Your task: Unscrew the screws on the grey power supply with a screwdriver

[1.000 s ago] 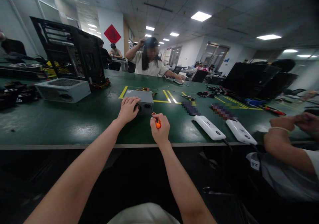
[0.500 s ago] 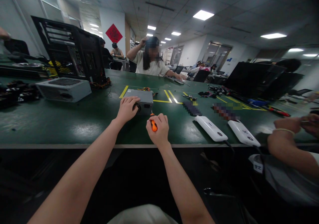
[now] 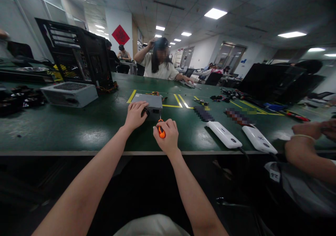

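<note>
Your left hand (image 3: 135,115) lies on the near left part of a small grey metal box (image 3: 150,99), its fingers over the top and its thumb bent down by the front. I can't tell if they squeeze the box or just rest on it. Your right hand (image 3: 167,136) has its fingers curled tight around the orange and black handle of a screwdriver (image 3: 162,132).

The box sits on the green bench (image 3: 78,133), partly over the yellow tape (image 3: 172,106). It lies past your right hand and a bit to the left — your left hand is the nearer one, since it touches it. What counts most is how the screwdriver lines up with the box: its long way runs away from you, from your grip to the right end of the box's front. Some thin wires (image 3: 154,93) lie behind the box.

The very tip is too small to make out, so I can't tell if it sits in a screw or only touches the metal. Your left hand hides part of the box's top and front — the dark round part by your thumb is hard to see. Your right fingers cover some of the handle too.
</note>
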Demonstrator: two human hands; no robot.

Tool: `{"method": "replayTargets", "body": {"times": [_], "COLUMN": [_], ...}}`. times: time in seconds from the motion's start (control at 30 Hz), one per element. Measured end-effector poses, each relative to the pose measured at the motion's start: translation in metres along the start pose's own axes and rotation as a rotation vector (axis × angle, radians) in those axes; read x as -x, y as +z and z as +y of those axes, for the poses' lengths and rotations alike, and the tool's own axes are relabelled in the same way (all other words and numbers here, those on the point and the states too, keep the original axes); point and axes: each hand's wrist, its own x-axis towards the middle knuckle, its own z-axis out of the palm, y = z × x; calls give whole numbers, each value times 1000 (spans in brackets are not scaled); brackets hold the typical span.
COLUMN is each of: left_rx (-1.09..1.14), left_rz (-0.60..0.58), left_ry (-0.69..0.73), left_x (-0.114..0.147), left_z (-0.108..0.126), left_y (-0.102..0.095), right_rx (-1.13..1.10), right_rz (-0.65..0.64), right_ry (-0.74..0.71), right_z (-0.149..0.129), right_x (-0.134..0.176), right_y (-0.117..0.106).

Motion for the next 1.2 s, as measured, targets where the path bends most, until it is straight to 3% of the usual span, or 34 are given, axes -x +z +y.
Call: {"method": "replayTargets", "body": {"times": [0.17, 0.4, 0.73, 0.97, 1.2], "left_rx": [-5, 14, 3, 3, 12], "left_rz": [-12, -8, -24, -16, -24], "left_ry": [-11, -9, -14, -12, -22], "left_x": [0, 1, 0, 1, 1], "left_z": [0, 0, 0, 2, 1], "left_y": [0, -1, -1, -2, -1], "right_rx": [-92, -50, -78, -7, -73], "right_rz": [24, 66, 51, 88, 71], "right_ry": [117, 9, 158, 16, 134], "right_z": [1, 1, 1, 0, 0], "right_x": [4, 2, 5, 2, 5], "right_y": [2, -1, 1, -2, 0]}}
